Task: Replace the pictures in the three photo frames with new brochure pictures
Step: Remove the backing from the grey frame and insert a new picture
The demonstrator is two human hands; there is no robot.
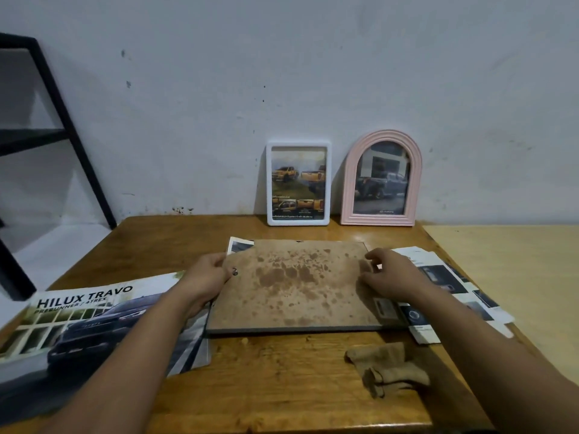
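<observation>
Currently on the third frame [294, 286]: face down mid-tabletop [282, 386], stained backing up. Left hand [210, 274] grips its left edge; right hand [391, 274] has curled fingers on the right edge. White frame [298, 183] and pink frame [381, 180] stand far, against the wall. Next, likely, lifting the backing; brochure [94, 324] and cuttings [454, 286] crowd both sides, near edge open.
</observation>
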